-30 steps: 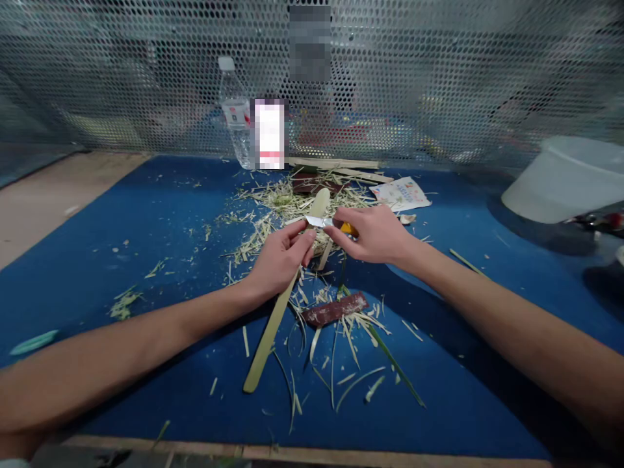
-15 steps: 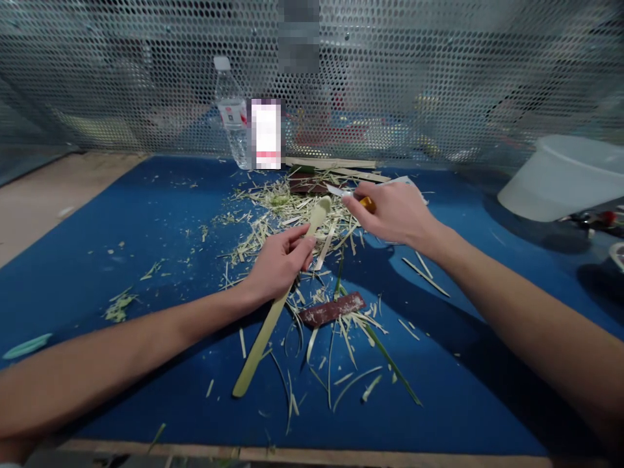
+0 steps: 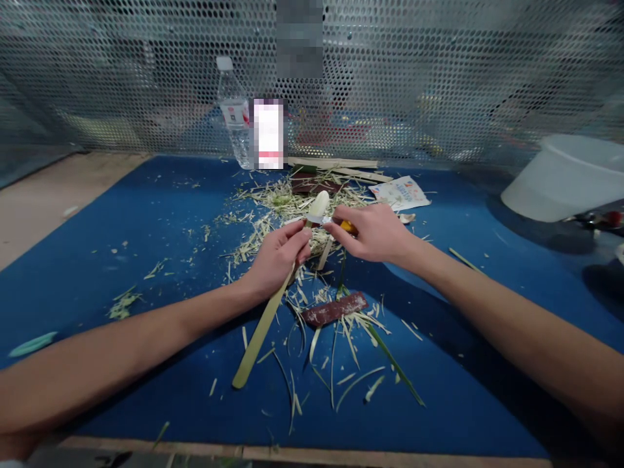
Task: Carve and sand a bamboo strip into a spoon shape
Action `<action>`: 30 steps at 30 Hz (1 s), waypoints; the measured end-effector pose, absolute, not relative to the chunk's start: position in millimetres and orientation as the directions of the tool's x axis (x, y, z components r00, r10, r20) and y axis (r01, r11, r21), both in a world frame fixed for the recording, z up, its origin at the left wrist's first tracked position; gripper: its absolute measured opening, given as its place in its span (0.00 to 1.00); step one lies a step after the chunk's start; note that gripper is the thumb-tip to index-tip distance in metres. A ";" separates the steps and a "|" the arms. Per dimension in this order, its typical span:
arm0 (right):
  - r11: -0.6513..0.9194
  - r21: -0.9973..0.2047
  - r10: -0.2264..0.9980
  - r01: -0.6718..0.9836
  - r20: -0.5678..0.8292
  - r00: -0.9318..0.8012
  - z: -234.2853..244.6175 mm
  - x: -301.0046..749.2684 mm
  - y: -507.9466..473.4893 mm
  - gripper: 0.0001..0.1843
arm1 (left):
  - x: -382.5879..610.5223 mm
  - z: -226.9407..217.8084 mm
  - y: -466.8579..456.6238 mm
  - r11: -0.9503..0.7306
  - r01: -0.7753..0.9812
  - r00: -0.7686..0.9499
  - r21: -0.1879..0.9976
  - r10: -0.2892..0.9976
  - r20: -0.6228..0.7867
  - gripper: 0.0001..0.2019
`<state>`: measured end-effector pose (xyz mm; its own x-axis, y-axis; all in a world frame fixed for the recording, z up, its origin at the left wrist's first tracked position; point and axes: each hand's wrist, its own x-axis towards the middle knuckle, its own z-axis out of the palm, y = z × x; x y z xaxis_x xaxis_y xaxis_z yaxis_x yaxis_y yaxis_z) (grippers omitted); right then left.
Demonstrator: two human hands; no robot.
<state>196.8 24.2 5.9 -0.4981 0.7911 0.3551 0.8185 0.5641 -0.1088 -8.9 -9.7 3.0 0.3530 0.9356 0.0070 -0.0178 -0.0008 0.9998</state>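
Bamboo stick (image 3: 273, 302) is gripped by the left hand (image 3: 277, 259), while a knife (image 3: 327, 221), clasped in the right hand (image 3: 373, 233), is pressed against it.

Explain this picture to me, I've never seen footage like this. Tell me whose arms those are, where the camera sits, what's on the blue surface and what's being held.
There is no machine here. Both bare arms belong to one person, and the camera is worn on that person's head, looking forward and down.

The left hand grips a long pale wooden strip partway along, its rounded tip pointing away. The right hand holds a small knife with an orange handle, its blade against the strip near that tip.

Below them is a blue mat strewn with pale shavings, with a reddish-brown block nearer the camera. At the back stand a water bottle and a perforated metal screen. A white tub sits far right.
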 end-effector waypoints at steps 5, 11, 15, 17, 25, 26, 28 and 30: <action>0.549 -0.077 0.772 0.832 0.429 -0.470 0.3 199.1 27.8 0.28 | -8.1 2.1 -7.9 0.008 -0.058 0.322 0.998 0.947 0.011 0.09; 0.527 -0.046 0.758 0.849 0.477 -0.445 -7.5 194.3 27.8 0.28 | -7.8 0.8 -6.7 0.044 -0.087 0.306 0.995 0.952 -0.015 0.09; 0.496 -0.071 0.780 0.865 0.474 -0.408 -9.4 200.5 34.8 0.27 | -10.1 -0.1 -6.5 0.054 -0.110 0.283 0.992 0.959 -0.020 0.07; 0.421 -0.111 0.821 0.900 0.469 -0.326 -9.3 210.9 41.7 0.27 | -12.0 -0.4 -7.8 0.059 -0.115 0.294 0.992 0.956 -0.023 0.07; 0.443 -0.176 0.801 0.879 0.518 -0.300 -10.8 221.0 42.5 0.24 | -12.5 -1.2 -10.1 0.059 -0.090 0.323 0.994 0.946 -0.027 0.12; 0.487 -0.179 0.786 0.855 0.517 -0.339 -10.7 216.3 38.4 0.24 | -11.9 -0.9 -9.9 0.056 -0.090 0.320 0.994 0.947 -0.024 0.12; 0.558 -0.184 0.761 0.809 0.502 -0.410 -9.9 206.7 30.5 0.25 | -11.2 0.2 -9.9 0.051 -0.079 0.322 0.996 0.947 -0.023 0.12; 0.589 -0.188 0.754 0.786 0.478 -0.451 -8.5 199.6 24.8 0.26 | -10.9 1.6 -10.4 0.044 -0.058 0.330 0.997 0.944 -0.023 0.13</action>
